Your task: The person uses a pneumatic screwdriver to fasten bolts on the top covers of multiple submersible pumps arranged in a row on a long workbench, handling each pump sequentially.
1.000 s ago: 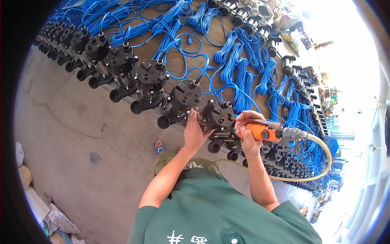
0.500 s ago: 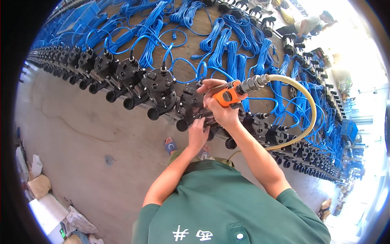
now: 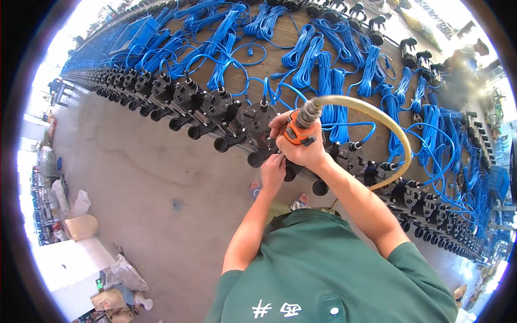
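My right hand (image 3: pixel 308 149) is wrapped round an orange air screwdriver (image 3: pixel 299 129). From its metal coupling (image 3: pixel 309 111) a yellowish air hose (image 3: pixel 389 114) arches over to the right and down. The tool's working end is hidden below my hand, over a black pump (image 3: pixel 259 119) in the long row along the bench edge. My left hand (image 3: pixel 273 169) is closed at the pump's lower edge, just under the tool. Its fingertips are pinched together, and what lies between them is too small to make out.
Similar black pumps (image 3: pixel 223 107) line the bench edge on both sides. Coiled blue cables (image 3: pixel 307 62) cover the wooden bench top (image 3: pixel 253 70). A blue crate (image 3: pixel 134 35) stands far left. Bags and a white box (image 3: pixel 70 264) lie on the floor at lower left. A blurred person (image 3: pixel 466 56) is at far right.
The view has shifted, so the scene sits further right. The screwdriver has tilted more upright, its coupling swinging toward me. My left hand stays low beside the pump.
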A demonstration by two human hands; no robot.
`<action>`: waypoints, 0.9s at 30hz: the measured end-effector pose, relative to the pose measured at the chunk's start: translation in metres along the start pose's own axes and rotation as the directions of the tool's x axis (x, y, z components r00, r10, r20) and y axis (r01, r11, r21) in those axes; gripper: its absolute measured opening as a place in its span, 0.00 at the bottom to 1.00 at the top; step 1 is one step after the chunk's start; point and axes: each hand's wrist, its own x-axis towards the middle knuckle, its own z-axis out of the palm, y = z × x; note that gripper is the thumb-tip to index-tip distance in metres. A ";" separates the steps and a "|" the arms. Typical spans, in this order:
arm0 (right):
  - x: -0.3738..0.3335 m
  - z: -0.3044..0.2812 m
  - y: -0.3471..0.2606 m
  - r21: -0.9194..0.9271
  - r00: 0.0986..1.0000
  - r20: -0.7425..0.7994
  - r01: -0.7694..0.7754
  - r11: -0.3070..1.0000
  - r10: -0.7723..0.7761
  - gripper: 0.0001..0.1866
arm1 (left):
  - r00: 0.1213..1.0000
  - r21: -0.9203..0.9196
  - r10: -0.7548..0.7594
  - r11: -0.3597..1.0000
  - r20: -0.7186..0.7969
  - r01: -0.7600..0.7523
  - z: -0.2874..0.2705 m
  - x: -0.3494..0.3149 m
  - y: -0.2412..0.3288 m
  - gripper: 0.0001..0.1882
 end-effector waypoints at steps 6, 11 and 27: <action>0.011 0.000 -0.001 -0.002 0.999 -0.006 0.043 0.999 -0.043 0.15 | 0.998 0.029 0.035 0.999 0.043 -0.037 -0.009 0.009 0.004 0.05; 0.013 0.004 -0.005 -0.068 0.998 0.033 0.059 0.996 -0.057 0.18 | 0.993 -0.010 -0.035 0.999 0.116 0.036 -0.042 0.026 0.030 0.04; -0.031 -0.062 -0.073 -0.077 0.429 -0.903 -0.137 0.988 -0.011 0.13 | -0.531 -0.677 0.446 0.618 0.720 -0.399 0.084 0.321 0.086 0.15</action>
